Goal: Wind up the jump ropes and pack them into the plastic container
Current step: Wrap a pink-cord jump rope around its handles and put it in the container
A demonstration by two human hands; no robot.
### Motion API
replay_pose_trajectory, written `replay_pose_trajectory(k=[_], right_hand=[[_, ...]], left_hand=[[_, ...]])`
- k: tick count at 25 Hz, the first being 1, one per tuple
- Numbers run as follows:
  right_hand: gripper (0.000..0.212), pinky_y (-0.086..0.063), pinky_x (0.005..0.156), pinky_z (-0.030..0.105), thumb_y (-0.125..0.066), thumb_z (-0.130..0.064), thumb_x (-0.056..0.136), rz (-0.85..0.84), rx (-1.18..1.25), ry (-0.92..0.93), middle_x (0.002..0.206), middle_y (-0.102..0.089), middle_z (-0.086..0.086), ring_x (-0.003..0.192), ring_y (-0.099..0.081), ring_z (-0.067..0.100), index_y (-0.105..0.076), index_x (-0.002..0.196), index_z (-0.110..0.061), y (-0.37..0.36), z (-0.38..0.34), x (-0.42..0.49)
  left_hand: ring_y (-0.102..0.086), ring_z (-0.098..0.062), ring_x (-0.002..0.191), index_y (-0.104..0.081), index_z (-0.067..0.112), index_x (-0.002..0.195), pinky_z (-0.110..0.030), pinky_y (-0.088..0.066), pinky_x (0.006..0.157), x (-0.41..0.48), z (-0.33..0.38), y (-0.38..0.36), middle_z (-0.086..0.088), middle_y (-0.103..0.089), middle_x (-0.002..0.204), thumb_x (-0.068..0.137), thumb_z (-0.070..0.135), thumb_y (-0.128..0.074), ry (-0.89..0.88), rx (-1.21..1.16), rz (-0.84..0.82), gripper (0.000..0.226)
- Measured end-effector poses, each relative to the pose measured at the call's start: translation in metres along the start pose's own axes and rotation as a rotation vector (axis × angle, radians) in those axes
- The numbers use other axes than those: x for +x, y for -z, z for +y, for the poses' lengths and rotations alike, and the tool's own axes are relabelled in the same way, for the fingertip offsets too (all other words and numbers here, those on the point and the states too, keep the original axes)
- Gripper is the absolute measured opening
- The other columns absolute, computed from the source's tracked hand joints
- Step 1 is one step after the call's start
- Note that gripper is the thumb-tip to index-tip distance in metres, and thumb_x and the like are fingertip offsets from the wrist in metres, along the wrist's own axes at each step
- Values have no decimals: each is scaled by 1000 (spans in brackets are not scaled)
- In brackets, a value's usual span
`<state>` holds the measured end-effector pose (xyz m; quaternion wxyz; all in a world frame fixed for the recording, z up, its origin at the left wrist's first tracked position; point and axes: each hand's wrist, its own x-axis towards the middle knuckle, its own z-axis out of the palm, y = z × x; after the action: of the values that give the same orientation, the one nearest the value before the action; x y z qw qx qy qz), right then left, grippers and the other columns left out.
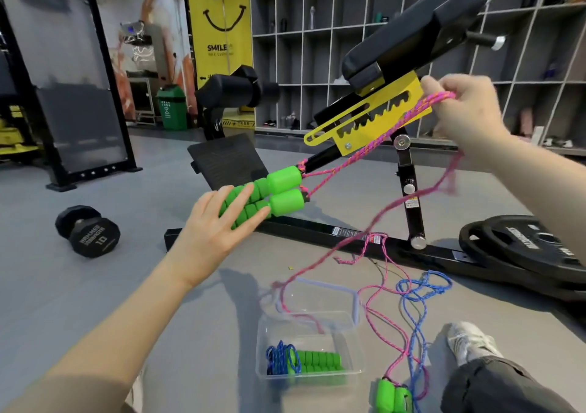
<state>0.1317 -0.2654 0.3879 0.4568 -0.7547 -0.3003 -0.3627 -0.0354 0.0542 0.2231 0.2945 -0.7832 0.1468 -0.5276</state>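
The black exercise bench [304, 227] with its yellow notched bracket [374, 120] stands on the grey gym floor in front of me. A stack of weight plates [523, 247] lies at its right end and a dumbbell [88, 232] marked 10 lies well off to the left.

Near my shoe [469, 343], the clear plastic container [263, 352] sits open on the floor, its lid [355, 301] up behind it. Inside lies a wound blue rope [279, 357] beside its green grips.

The pink jump rope [358, 140] runs doubled and taut from the two green handles [282, 190] up to my right hand [466, 108]. From there its slack drops, blurred, to the floor and across the container lid. A loose blue jump rope [421, 289] lies tangled with pink strands right of the container. Another pair of green handles [393, 395] lies at the bottom edge; I cannot tell which strand ends there.

My left hand [212, 232] holds the two handles side by side in the air, fingers laid over them and thumb hidden beneath. My right hand is raised by the bracket, its fingers curled and pinching the rope's folded end.
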Motion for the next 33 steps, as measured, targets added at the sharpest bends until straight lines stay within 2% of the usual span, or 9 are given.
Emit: replay_pose_trajectory(k=[3, 6, 9, 11, 14, 17, 22, 27, 33], right_hand=[[34, -30, 51, 27, -52, -27, 94, -245, -221, 23, 59, -44, 8, 57, -37, 20, -60, 76, 0, -4, 0, -6], [27, -39, 68, 27, -55, -17, 91, -821, -520, -35, 99, -62, 13, 81, -50, 22, -60, 114, -3, -39, 24, -54], [86, -40, 93, 30, -70, -19, 81, -1412, -820, -179, 139, -47, 8, 119, -48, 25, -15, 148, -19, -68, 31, -97], [112, -34, 104, 33, -75, -28, 75, -1554, -878, -151, 153, -27, 6, 135, -34, 25, 10, 149, -24, -76, 29, -110], [123, -20, 115, 37, -79, -38, 68, -1222, -416, 34, 158, -3, 5, 144, -12, 23, 15, 147, -27, -95, 24, -125], [128, -28, 111, 41, -80, -47, 62, -919, -251, 266, 158, -1, 8, 143, -15, 27, 17, 145, -32, -120, 17, -147], [101, -42, 85, 31, -73, -33, 67, -794, -272, 311, 131, -38, 5, 114, -44, 28, -14, 149, -25, -135, 26, -170], [79, -35, 67, 30, -70, -27, 60, -772, -359, 365, 111, -44, 5, 96, -47, 28, -40, 133, -17, -140, 29, -179], [70, -33, 60, 28, -70, -26, 55, -711, -325, 395, 100, -46, 5, 85, -49, 27, -48, 120, -15, -134, 40, -185]], left_hand=[[-59, -46, 100, -52, 14, 129, -51, -44, 84, -2, -3, 1, -25, -58, 126, 92, -11, -44, -66, 17, -15, 45], [-59, -46, 100, -52, 14, 127, -50, -47, 84, 0, 3, -2, -25, -58, 126, 94, -10, -40, -112, 12, -26, 43], [-59, -45, 100, -51, 15, 129, -49, -48, 84, -9, 4, -2, -24, -58, 126, 94, -9, -35, -127, 8, -76, 45], [-59, -44, 100, -50, 16, 129, -48, -48, 84, -17, 4, -3, -24, -58, 126, 94, -8, -30, -135, -1, -117, 47], [-60, -43, 99, -48, 17, 130, -48, -49, 84, -25, 9, -5, -24, -58, 126, 95, -5, -26, -171, -35, -165, 47], [-62, -41, 98, -48, 17, 129, -47, -51, 84, -20, 28, -5, -23, -60, 124, 99, -1, -17, -208, -89, -145, 47], [-61, -40, 102, -49, 22, 132, -47, -48, 85, -24, 52, -14, -23, -59, 125, 96, 1, -40, -217, -135, -125, 42], [-57, -44, 110, -38, 27, 140, -51, -49, 90, -33, 60, -21, -21, -55, 132, 82, 16, -67, -212, -103, -201, 66], [-55, -44, 114, -37, 19, 141, -57, -47, 91, -30, 64, -11, -15, -50, 137, 96, 2, -26, -292, -137, -255, 49]])
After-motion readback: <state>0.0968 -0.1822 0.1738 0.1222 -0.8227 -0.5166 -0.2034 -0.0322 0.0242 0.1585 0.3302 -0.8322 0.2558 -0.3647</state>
